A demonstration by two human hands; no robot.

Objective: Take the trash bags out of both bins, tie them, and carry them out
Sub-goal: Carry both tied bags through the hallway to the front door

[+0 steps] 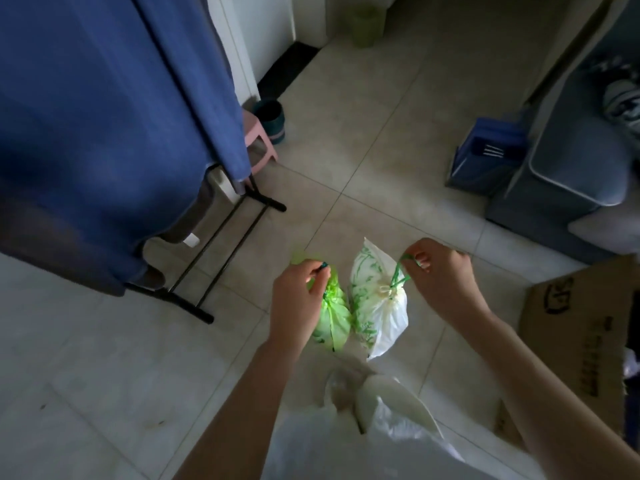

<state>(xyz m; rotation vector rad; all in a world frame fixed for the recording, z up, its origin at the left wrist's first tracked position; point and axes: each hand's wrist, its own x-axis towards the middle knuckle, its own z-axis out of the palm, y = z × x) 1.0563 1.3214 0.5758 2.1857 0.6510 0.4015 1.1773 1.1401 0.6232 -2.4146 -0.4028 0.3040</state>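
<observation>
Two tied trash bags hang side by side above the tiled floor. My left hand [298,299] pinches the drawstring of the green trash bag [330,318]. My right hand [441,275] grips the green drawstring loop of the white trash bag [377,306], which has a green leaf print and a knot at its neck. A dark teal bin [272,121] stands by the wall at the upper left. A light green bin [363,26] stands far off at the top, blurred.
A blue cloth on a black drying rack [194,282] fills the left. A pink stool [258,147] sits beside the teal bin. A grey sofa [568,174] and a blue box [485,157] are right. A cardboard box [581,337] is near my right arm.
</observation>
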